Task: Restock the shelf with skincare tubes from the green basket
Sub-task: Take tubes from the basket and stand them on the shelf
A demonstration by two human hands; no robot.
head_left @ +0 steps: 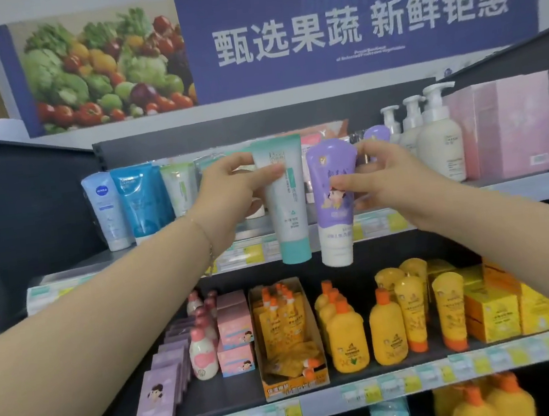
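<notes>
Head view: left hand [230,192] pinches the teal-capped white tube [284,203]; right hand [385,174] grips the purple tube [332,187]. Both hang cap-down in front of the top shelf [520,185]. Best to lower each upright into the middle gap, labels facing out. Green basket not in view.

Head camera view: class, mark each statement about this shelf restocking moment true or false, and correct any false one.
1. The left hand grips a white and teal tube. True.
2. The right hand grips a yellow bottle. False: it grips a purple tube.
3. Both held tubes point cap down. True.
4. The pump bottles stand on the lower shelf. False: they stand on the upper shelf.
</notes>
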